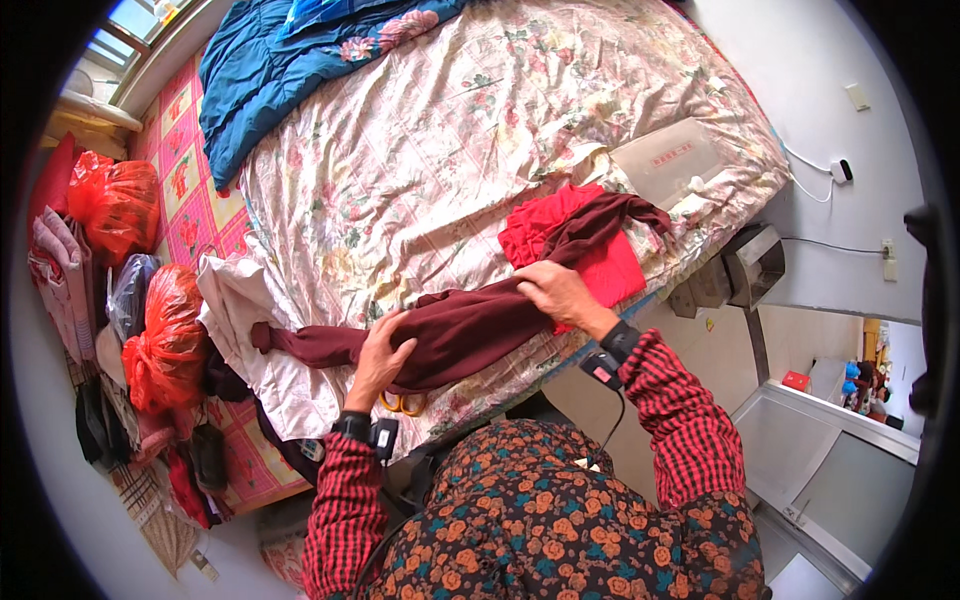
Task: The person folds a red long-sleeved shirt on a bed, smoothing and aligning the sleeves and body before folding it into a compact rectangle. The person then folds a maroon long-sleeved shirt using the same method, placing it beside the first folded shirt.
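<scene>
A maroon long-sleeved garment [472, 330] lies stretched along the near edge of the bed. My left hand [384, 360] grips it near the middle, with thumb and fingers on the cloth. One narrow sleeve runs left from there over a white garment [292, 390]. My right hand [559, 294] holds the maroon cloth farther right, its fingertips curled over the fabric. Beyond it, the other sleeve crosses a folded red garment [611, 262]. Orange-handled scissors [403, 405] lie just below my left hand, their blades hidden under the maroon cloth.
A blue quilt [277, 82] is heaped on the bed's floral sheet [420, 165]. At right lies a flat translucent folder [664, 161] bearing writing. Tied red plastic bags [165, 337] and clothes crowd the left side. A grey metal fixture [754, 262] juts out beside the bed.
</scene>
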A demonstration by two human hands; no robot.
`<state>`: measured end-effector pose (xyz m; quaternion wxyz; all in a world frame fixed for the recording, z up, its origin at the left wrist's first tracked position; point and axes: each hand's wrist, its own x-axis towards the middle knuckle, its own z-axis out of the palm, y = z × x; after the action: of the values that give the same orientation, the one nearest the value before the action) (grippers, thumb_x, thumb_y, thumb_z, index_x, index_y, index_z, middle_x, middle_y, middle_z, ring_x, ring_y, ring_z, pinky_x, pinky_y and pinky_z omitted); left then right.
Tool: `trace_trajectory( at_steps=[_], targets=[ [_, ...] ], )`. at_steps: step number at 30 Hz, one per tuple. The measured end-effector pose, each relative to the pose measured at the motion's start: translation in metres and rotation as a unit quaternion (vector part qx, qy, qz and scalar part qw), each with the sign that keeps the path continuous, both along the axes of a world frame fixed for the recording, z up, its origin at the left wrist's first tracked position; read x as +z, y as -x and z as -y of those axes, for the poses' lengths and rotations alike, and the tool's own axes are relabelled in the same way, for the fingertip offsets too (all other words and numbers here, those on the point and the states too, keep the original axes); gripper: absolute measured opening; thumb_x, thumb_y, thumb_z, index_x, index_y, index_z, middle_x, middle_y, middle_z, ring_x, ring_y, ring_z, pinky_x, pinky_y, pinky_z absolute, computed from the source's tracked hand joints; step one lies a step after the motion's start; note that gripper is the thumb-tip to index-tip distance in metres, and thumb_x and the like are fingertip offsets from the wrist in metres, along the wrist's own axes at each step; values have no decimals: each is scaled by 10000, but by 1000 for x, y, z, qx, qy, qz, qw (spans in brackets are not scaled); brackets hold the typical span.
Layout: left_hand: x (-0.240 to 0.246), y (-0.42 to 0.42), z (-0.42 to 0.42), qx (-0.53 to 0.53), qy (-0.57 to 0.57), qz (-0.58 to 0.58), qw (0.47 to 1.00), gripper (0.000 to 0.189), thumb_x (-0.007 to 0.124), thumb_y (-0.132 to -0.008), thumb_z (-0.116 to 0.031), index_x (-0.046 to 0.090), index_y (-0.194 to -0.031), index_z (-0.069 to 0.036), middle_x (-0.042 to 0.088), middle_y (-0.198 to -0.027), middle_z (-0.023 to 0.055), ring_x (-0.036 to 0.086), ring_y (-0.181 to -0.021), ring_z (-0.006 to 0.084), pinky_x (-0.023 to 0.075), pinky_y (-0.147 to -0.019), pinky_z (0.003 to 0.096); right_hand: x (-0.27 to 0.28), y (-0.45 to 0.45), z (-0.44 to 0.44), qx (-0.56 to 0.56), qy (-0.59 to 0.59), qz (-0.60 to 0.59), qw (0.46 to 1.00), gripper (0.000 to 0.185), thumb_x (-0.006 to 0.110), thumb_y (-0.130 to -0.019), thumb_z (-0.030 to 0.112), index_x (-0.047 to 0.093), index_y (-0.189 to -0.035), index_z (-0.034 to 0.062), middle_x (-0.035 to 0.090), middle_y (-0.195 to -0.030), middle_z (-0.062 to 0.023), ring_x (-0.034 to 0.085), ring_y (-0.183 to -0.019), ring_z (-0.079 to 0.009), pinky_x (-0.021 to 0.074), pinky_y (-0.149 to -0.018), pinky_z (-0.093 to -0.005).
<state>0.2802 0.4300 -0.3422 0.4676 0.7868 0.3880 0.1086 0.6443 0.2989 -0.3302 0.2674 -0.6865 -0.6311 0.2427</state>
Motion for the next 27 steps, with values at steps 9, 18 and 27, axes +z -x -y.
trace_trajectory(
  at_steps=[9, 18, 27],
  targets=[
    [7, -30, -2, -113, -156, -111, 975, 172, 736, -729, -73, 616, -848, -40, 605, -933, 125, 584, -928, 335, 491, -816, 425, -22, 20, -21, 118, 5, 95, 988, 206, 697, -805, 116, 617, -987, 62, 634, -997, -122, 604, -1017, -316, 469, -913, -396],
    [66, -6, 60, -188, -201, 2, 961, 195, 679, -663, -44, 541, -800, -62, 528, -790, 112, 567, -791, 320, 493, -693, 411, 4, 3, -23, 72, 118, -118, 983, 143, 658, -788, 186, 673, -829, 50, 671, -851, -139, 663, -849, -321, 523, -772, -418],
    [35, 26, 132, -300, 84, -65, 948, 138, 641, -766, -84, 594, -892, -55, 589, -884, 137, 614, -888, 350, 527, -736, 454, 9, 22, 60, 160, 165, 52, 972, 108, 606, -761, 139, 570, -733, 41, 638, -781, -144, 630, -806, -348, 486, -733, -471]
  ],
)
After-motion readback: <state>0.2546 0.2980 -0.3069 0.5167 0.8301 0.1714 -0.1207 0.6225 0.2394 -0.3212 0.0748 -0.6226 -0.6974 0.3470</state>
